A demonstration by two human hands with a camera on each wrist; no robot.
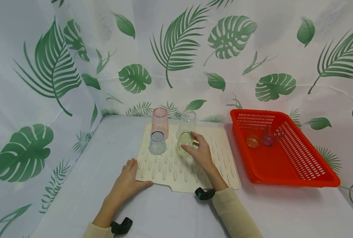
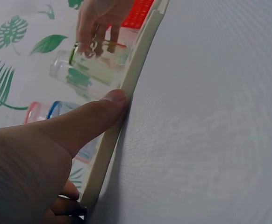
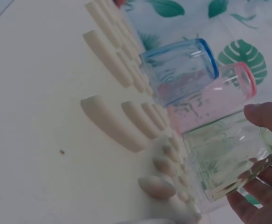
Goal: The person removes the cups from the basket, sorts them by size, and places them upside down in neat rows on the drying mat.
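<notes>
My right hand (image 1: pixel 200 152) holds a green-tinted glass (image 1: pixel 185 141) between thumb and fingers, at the mat in front of a clear glass (image 1: pixel 188 121). The right wrist view shows the thumb and fingers around the upper part of this green glass (image 3: pixel 229 156). To its left on the cream ridged mat (image 1: pixel 164 172) stand a blue-rimmed glass (image 1: pixel 157 143) and, behind that, a pink glass (image 1: pixel 159 123). My left hand (image 1: pixel 125 181) rests at the mat's front left corner, its thumb (image 2: pixel 98 116) against the edge and its other fingers along the left side.
A red basket (image 1: pixel 271 168) stands right of the mat, with an orange-tinted glass (image 1: pixel 252 141), a purple-tinted glass (image 1: pixel 268 140) and perhaps another clear one inside. A leaf-patterned curtain (image 1: pixel 170 92) hangs behind and at the left of the white table (image 1: pixel 164 215).
</notes>
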